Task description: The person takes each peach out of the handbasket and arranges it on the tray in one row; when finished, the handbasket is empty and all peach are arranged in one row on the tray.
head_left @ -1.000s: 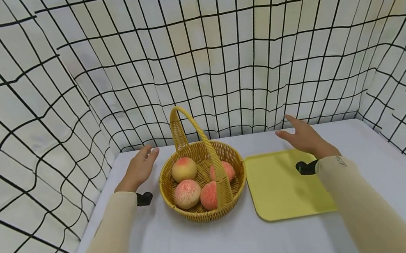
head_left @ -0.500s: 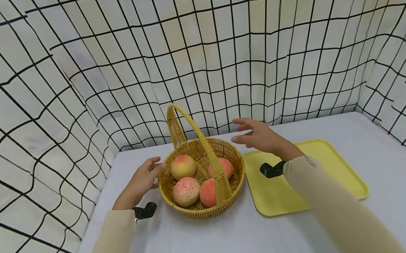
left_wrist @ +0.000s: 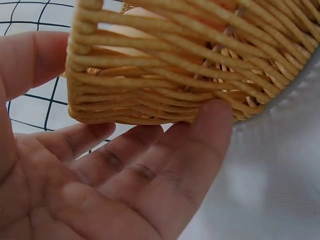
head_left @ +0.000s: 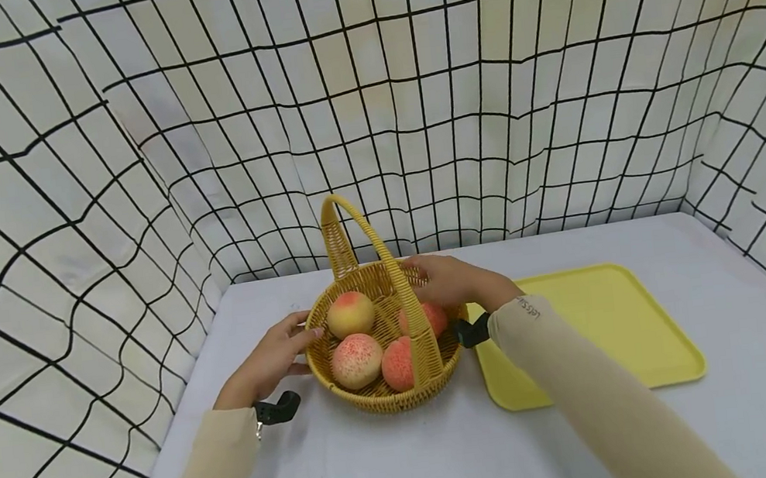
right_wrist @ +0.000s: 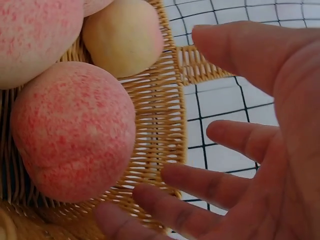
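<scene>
A yellow wicker basket (head_left: 372, 405) with a tall arched handle holds several peaches: a yellow one (head_left: 351, 314), a speckled pale one (head_left: 357, 362), and pinker ones toward the right. My left hand (head_left: 273, 360) holds the basket's left side, thumb over the rim and fingertips against the outer weave (left_wrist: 150, 65). Over the right rear of the basket reaches my right hand (head_left: 453, 280), close to the rear pink peach (head_left: 436, 317). In the right wrist view its fingers are spread, apart from the nearest pink peach (right_wrist: 75, 132). The handle partly hides the front pink peach (head_left: 398, 365).
A flat yellow tray (head_left: 595, 326) lies right of the basket, partly beneath my right forearm. The white table (head_left: 379, 465) is bounded at the back and sides by white cloth with black grid lines (head_left: 443, 139).
My right hand has moved left from above the tray to over the basket. My left hand has come in from beside the basket and taken hold of its rim. The peaches stay put.
</scene>
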A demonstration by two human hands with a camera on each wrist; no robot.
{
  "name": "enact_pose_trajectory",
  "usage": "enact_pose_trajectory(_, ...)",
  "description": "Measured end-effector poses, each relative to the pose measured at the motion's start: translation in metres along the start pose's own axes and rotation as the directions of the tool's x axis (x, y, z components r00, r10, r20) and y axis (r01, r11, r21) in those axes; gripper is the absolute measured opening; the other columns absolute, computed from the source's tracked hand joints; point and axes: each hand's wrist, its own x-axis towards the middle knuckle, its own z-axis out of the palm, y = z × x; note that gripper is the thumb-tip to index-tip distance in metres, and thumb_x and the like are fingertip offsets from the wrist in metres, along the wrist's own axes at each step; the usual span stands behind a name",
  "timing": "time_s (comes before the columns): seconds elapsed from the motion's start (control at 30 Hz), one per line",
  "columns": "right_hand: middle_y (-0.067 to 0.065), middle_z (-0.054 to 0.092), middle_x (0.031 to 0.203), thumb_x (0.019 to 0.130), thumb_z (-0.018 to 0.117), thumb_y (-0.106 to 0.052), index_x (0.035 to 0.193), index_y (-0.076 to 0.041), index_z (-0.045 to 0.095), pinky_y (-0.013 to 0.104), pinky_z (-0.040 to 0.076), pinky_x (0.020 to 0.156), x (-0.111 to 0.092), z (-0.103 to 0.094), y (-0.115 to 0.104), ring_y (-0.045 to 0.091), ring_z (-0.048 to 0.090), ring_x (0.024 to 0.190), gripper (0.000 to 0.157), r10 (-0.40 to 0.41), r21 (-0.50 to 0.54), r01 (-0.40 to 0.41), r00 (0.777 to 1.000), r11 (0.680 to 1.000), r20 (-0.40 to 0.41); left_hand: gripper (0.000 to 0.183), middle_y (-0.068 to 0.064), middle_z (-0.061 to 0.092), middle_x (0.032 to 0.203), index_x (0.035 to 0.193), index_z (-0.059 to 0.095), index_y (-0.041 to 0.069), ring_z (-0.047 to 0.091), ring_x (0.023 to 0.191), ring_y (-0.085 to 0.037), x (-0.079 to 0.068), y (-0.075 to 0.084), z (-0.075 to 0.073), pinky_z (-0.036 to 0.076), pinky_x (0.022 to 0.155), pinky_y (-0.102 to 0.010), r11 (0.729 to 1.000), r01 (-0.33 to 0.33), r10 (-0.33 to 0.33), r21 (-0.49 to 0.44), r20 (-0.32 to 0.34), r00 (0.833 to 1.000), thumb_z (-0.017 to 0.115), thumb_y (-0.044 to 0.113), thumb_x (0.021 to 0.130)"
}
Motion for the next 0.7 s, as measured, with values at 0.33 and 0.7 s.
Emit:
enact_pose_trajectory(0.33,0.006,0.064,0.132,0.095,0.076,-0.033,0.14,-0.014,0.058,0.043,0.045,0.109,0.012,0.01,-0.005,0.023,0.055,0.122,0.052,-0.008,-0.1,0.019,0.993,0.995,0.115,0.063,-0.03,0.044,0.152,0.161,0.026,0.001,0.057,0.129,-0.04,-0.004,-0.004,0.001,0.061,0.092,-0.048,0.999,0.004,-0.003,-0.042,0.014,1.0,0.052,0.02,0.108)
enact_pose_trajectory(0.7,-0.001,0.05,0.068,0.091,0.076,-0.021,0.08,-0.012,0.06,0.026,0.038,0.051,0.025,0.022,-0.001,0.013,0.045,0.057,0.021,0.111,-0.075,-0.095,0.964,0.993,0.24,0.061,-0.031,0.042,0.153,0.16,0.027,0.0,0.056,0.13,-0.04,-0.006,-0.008,0.004,0.062,0.091,-0.047,0.997,0.01,-0.009,-0.071,0.013,1.0,0.051,0.014,0.106)
